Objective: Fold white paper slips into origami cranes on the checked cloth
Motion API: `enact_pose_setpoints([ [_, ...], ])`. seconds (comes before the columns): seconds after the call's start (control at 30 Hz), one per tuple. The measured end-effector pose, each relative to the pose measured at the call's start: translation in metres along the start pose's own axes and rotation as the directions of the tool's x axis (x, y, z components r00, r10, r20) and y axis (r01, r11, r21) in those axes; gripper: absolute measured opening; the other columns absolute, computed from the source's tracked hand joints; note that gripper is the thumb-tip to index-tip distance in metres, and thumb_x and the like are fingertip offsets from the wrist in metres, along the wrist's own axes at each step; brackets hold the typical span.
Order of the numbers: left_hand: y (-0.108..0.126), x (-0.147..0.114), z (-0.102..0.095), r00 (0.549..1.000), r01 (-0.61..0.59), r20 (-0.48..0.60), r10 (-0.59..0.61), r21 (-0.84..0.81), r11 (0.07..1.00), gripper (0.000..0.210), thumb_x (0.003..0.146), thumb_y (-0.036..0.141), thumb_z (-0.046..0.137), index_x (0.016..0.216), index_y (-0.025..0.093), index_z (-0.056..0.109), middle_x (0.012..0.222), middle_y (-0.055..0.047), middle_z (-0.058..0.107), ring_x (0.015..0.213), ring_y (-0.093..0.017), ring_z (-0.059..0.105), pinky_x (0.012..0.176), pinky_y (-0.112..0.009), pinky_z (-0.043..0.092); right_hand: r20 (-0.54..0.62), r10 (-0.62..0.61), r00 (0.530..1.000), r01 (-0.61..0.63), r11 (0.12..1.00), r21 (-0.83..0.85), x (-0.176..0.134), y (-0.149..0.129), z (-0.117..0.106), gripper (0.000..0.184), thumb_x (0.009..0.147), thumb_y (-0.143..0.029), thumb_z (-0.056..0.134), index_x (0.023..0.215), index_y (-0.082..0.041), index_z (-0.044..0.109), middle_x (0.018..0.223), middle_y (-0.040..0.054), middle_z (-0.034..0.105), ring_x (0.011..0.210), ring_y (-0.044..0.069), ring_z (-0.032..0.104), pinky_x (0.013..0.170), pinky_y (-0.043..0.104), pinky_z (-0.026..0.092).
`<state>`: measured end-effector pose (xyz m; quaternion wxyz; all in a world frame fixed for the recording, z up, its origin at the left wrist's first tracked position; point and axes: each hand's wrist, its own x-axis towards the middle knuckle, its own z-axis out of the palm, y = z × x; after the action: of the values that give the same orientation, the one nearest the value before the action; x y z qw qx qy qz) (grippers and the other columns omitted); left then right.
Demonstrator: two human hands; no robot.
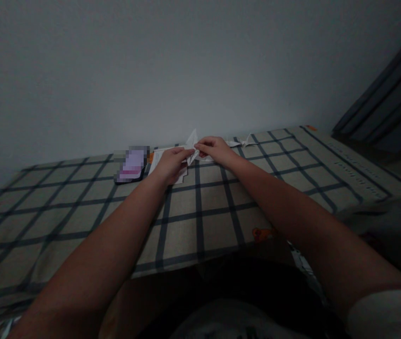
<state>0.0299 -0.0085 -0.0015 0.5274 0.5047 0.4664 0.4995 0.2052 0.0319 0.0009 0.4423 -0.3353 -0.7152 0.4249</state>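
Between my two hands is a folded white paper piece (192,139), with a pointed part sticking up. My left hand (171,164) pinches its lower left side between thumb and fingers. From the right, my right hand (214,149) pinches the same paper near its middle. Under and beside my left hand lie white paper sheets (180,179), partly covered by the hand. Just beyond my right hand rests a folded white paper crane (245,141), with more folded paper next to it, partly hidden by that hand.
A phone (132,164) with a lit, blurred screen lies left of the paper sheets. A checked cloth (182,230) covers the table, which meets a plain wall (186,70) at the back. A dark curtain (387,89) hangs at the right.
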Motion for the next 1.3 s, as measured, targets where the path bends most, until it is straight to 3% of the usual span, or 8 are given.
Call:
enact_pose_setpoints([
  [0.23, -0.005, 0.004, -0.005, 0.996, 0.014, 0.085, -0.015, 0.002, 1.0, 0.029, 0.067, 0.039, 0.084, 0.07, 0.018, 0.064, 0.053, 0.003, 0.05, 0.042, -0.007, 0.04, 0.041, -0.023, 0.023, -0.049, -0.031, 0.998, 0.027, 0.995, -0.098, -0.003, -0.002, -0.001, 0.024, 0.086, -0.035, 0.064, 0.071, -0.016, 0.061, 0.062, -0.0013, 0.058, 0.06, 0.011, 0.051, 0.06, 0.024, 0.041],
  [0.5, -0.011, 0.008, 0.0, 1.0, -0.001, 0.021, 0.001, 0.033, 0.999, 0.027, 0.068, 0.033, 0.082, 0.063, 0.015, 0.062, 0.059, -0.002, 0.059, 0.048, -0.009, 0.049, 0.048, -0.024, 0.034, -0.059, -0.017, 0.998, 0.006, 0.983, -0.185, -0.004, -0.003, 0.001, 0.025, 0.087, -0.032, 0.063, 0.068, -0.017, 0.058, 0.061, -0.0013, 0.056, 0.058, 0.011, 0.047, 0.059, 0.026, 0.038],
  [0.63, -0.007, 0.005, 0.0, 0.999, 0.025, 0.026, -0.025, 0.014, 1.0, 0.025, 0.067, 0.032, 0.082, 0.067, 0.015, 0.064, 0.061, -0.002, 0.06, 0.051, -0.01, 0.053, 0.05, -0.024, 0.037, -0.057, 0.009, 0.998, -0.019, 0.985, -0.171, -0.004, -0.005, 0.002, 0.025, 0.088, -0.033, 0.062, 0.07, -0.016, 0.06, 0.062, -0.0003, 0.057, 0.06, 0.012, 0.05, 0.061, 0.026, 0.04],
  [0.87, 0.0, -0.001, -0.001, 0.999, 0.032, -0.005, -0.032, 0.068, 0.997, 0.027, 0.07, 0.035, 0.08, 0.066, 0.018, 0.06, 0.053, 0.002, 0.053, 0.044, -0.01, 0.046, 0.043, -0.024, 0.032, 0.031, 0.039, 0.999, -0.039, 0.999, -0.006, -0.002, 0.001, 0.001, 0.018, 0.085, -0.034, 0.065, 0.079, -0.016, 0.063, 0.069, 0.0002, 0.062, 0.061, 0.011, 0.055, 0.06, 0.024, 0.044],
  [1.13, -0.007, 0.007, -0.001, 0.999, -0.01, 0.04, 0.01, 0.002, 1.0, 0.019, 0.064, 0.026, 0.081, 0.062, 0.016, 0.065, 0.064, -0.001, 0.06, 0.06, -0.011, 0.055, 0.055, -0.023, 0.044, 0.014, 0.01, 1.0, -0.008, 0.996, -0.087, -0.001, 0.002, -0.002, 0.02, 0.086, -0.034, 0.064, 0.076, -0.016, 0.065, 0.067, 0.0012, 0.062, 0.062, 0.012, 0.055, 0.061, 0.025, 0.042],
  [1.3, -0.005, 0.004, 0.0, 0.999, -0.006, 0.044, 0.005, 0.018, 1.0, 0.02, 0.064, 0.028, 0.081, 0.065, 0.015, 0.066, 0.065, -0.003, 0.061, 0.059, -0.011, 0.056, 0.053, -0.023, 0.042, -0.017, 0.02, 1.0, -0.021, 0.994, -0.104, -0.003, -0.001, -0.002, 0.022, 0.086, -0.034, 0.064, 0.076, -0.015, 0.066, 0.065, 0.0014, 0.062, 0.06, 0.012, 0.055, 0.059, 0.025, 0.041],
])
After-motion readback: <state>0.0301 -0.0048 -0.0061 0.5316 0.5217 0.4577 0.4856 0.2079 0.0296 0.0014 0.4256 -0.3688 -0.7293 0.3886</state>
